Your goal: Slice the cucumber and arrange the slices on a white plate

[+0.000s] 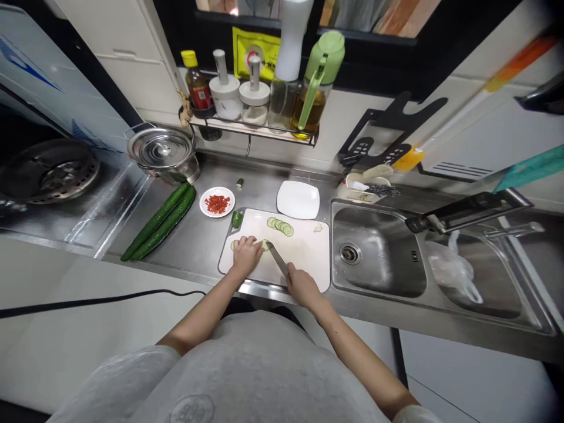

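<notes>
A white cutting board point(304, 252) lies on the steel counter in front of me. My left hand point(245, 254) is curled over a piece of cucumber point(265, 245) on the board, fingers closed on it. My right hand point(301, 286) grips a knife point(277, 258) by the handle, the blade angled toward the cucumber's end. A row of cut cucumber slices point(281, 225) rests near the board's far edge, and one slice point(318, 227) lies apart at the right. A short green cucumber end point(237, 219) sits at the board's left corner.
Two whole cucumbers point(161, 222) lie left of the board beside a lidded steel pot point(164, 151). A small dish of chopped red chilli point(217, 201) and a white square plate point(298, 200) stand behind the board. A double sink point(379, 252) is at right, a condiment rack point(255, 126) behind.
</notes>
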`<state>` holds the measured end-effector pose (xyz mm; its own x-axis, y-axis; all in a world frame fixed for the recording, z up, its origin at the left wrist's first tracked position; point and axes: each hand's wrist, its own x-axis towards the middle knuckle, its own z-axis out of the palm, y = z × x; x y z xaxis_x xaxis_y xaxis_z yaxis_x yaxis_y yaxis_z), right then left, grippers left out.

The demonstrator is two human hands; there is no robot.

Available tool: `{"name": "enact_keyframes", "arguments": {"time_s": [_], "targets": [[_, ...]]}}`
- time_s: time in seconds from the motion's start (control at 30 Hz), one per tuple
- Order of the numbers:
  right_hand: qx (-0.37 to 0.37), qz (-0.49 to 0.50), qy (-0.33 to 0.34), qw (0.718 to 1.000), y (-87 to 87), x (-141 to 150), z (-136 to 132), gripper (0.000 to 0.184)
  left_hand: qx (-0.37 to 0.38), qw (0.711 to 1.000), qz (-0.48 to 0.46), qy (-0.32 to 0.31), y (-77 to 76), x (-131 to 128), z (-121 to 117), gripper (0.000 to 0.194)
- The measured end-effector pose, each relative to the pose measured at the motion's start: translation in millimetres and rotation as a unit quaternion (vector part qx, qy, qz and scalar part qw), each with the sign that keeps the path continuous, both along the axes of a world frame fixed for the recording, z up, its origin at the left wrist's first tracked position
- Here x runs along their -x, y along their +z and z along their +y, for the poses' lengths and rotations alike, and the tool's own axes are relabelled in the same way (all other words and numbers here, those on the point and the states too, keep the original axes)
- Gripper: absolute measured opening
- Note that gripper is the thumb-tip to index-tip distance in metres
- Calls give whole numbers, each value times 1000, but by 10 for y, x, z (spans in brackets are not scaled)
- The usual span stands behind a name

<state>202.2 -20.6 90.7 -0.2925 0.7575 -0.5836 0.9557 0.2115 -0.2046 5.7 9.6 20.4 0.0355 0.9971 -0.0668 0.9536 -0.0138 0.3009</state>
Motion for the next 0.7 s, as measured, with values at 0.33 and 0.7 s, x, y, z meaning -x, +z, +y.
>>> {"name": "enact_keyframes", "arguments": {"time_s": [0.33, 0.7], "targets": [[1, -12, 14, 1000, 17, 82, 29, 21, -19, 999, -25, 24, -90, 16, -5, 32], [-3, 1, -16, 1000, 6, 57, 35, 20, 9, 999, -43, 0, -55, 11, 87, 40]]}}
